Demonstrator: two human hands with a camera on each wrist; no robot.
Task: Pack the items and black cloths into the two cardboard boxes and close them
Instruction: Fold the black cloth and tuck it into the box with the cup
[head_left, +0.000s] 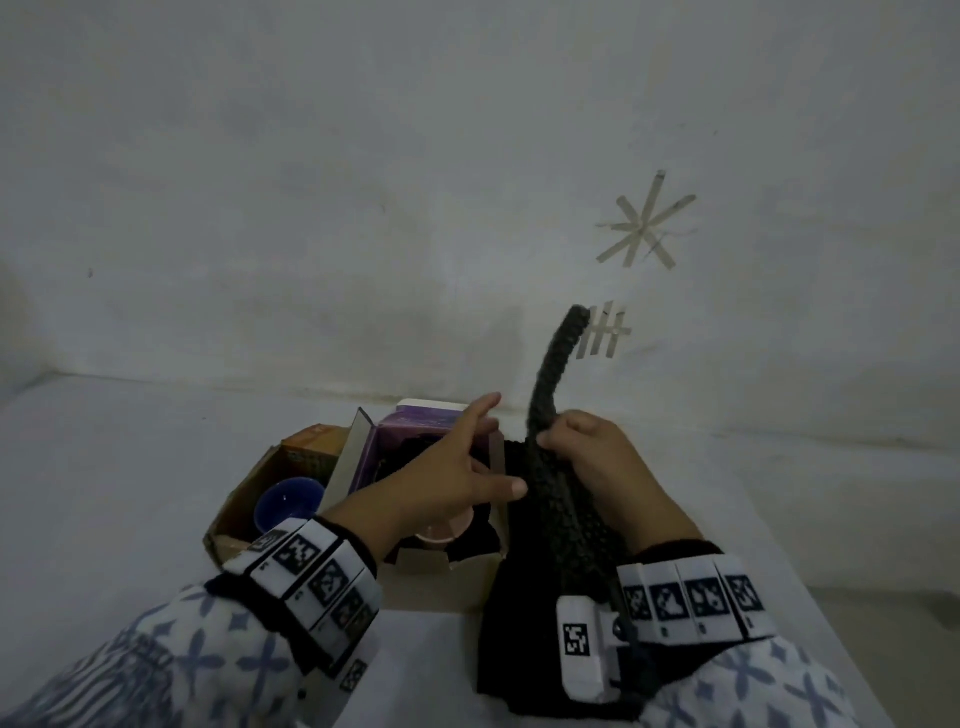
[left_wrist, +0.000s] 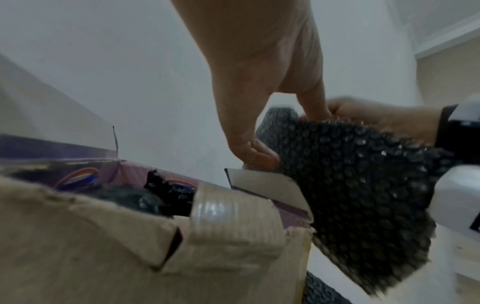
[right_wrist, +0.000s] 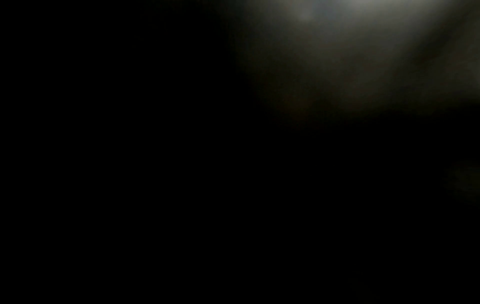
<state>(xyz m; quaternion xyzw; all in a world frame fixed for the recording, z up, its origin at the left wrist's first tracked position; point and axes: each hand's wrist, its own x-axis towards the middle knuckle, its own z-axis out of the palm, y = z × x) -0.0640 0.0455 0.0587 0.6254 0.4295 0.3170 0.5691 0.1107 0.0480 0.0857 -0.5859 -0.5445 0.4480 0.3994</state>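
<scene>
A knobbly black cloth (head_left: 556, 499) (left_wrist: 363, 195) stands on edge just right of the purple-lined cardboard box (head_left: 363, 447) (left_wrist: 78, 236). One end of it sticks up in front of the wall. My right hand (head_left: 587, 452) (left_wrist: 363, 115) grips the cloth's upper fold. My left hand (head_left: 504, 444) (left_wrist: 283, 133) reaches over the box with straight fingers, its thumb touching the cloth's left edge. Inside that box lie a dark cloth (left_wrist: 161, 197) and a pink cup (head_left: 444, 532). The second cardboard box (head_left: 234, 504), on the left, holds a blue bowl (head_left: 288, 501). The right wrist view is dark.
Both boxes stand open on a white surface (head_left: 130, 467) close to a white wall with tape marks (head_left: 644, 223). The surface's right edge (head_left: 831, 597) runs diagonally at the lower right. A taped flap (left_wrist: 228, 216) is at the box's near corner.
</scene>
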